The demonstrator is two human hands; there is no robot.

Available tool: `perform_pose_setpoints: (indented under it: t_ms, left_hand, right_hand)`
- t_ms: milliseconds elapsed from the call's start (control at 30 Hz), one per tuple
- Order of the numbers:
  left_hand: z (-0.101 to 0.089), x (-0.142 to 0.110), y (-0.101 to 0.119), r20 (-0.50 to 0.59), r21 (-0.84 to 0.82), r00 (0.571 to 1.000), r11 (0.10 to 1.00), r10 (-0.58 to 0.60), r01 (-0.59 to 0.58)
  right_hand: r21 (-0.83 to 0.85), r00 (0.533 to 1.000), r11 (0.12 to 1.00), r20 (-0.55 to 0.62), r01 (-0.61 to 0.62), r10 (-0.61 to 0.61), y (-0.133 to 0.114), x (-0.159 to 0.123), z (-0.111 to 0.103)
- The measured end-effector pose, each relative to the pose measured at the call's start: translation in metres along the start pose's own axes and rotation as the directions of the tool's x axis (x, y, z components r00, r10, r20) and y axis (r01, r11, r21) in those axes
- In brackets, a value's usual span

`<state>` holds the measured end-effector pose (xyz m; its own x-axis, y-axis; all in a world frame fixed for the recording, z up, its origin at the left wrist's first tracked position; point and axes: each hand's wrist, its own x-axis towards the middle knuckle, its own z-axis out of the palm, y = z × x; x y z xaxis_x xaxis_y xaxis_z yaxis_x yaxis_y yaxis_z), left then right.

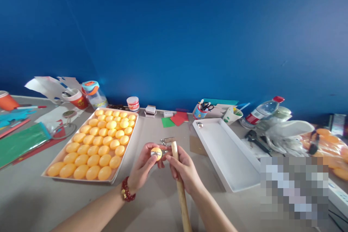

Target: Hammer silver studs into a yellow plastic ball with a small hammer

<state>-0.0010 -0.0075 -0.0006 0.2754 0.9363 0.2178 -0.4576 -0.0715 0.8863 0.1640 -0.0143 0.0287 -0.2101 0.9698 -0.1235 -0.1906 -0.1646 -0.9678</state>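
My left hand (144, 166) is closed on an orange table tennis ball (156, 153) with a shiny silver strip or chain across its front. A red bead bracelet circles that wrist. Close beside it, my right hand (186, 168) is closed around a pale wooden stick (181, 195), which slants down to the bottom edge of the view. Small silver pieces (164, 144) show between the hands, near the stick's upper end; their exact kind is unclear. To the left stands a shallow box (116, 172) holding rows of similar orange balls.
A white tray (228, 152) on the right has a small silver item (199, 124) in its far corner. Behind are green paper (168, 122), red paper (179, 118), a pen cup (200, 113) with scissors and a plastic bottle (262, 111). A lidded drink bottle (95, 96) stands back left.
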Motion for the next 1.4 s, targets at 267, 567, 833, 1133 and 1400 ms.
perform_pose_setpoints:
  t_ms: [267, 567, 833, 1133, 1400]
  left_hand:
    - [-0.004, 0.003, -0.002, 0.000, -0.068, 0.997, 0.994, -0.082, 0.082]
    - [-0.001, 0.003, 0.002, 0.067, 0.060, 0.997, 0.998, -0.032, 0.028]
    - [-0.006, 0.000, 0.001, 0.091, 0.576, 0.959, 0.771, 0.269, -0.272]
    - [-0.006, -0.002, 0.002, 0.181, 0.661, 0.931, 0.662, 0.317, -0.354]
    - [-0.010, -0.003, -0.003, 0.144, 0.633, 0.938, 0.699, 0.316, -0.332]
  right_hand:
    - [0.027, 1.000, 1.000, 0.014, 0.002, -0.002, 0.002, -0.001, 0.000]
    - [0.081, 1.000, 0.996, 0.002, -0.031, 0.031, 0.002, 0.000, 0.000]
    - [0.129, 0.997, 0.991, 0.063, -0.045, 0.037, 0.002, 0.000, 0.002]
    - [0.186, 0.995, 0.979, 0.067, -0.079, 0.068, 0.006, 0.001, -0.001]
    - [0.208, 0.994, 0.975, 0.084, -0.082, 0.065, 0.005, 0.001, 0.000]
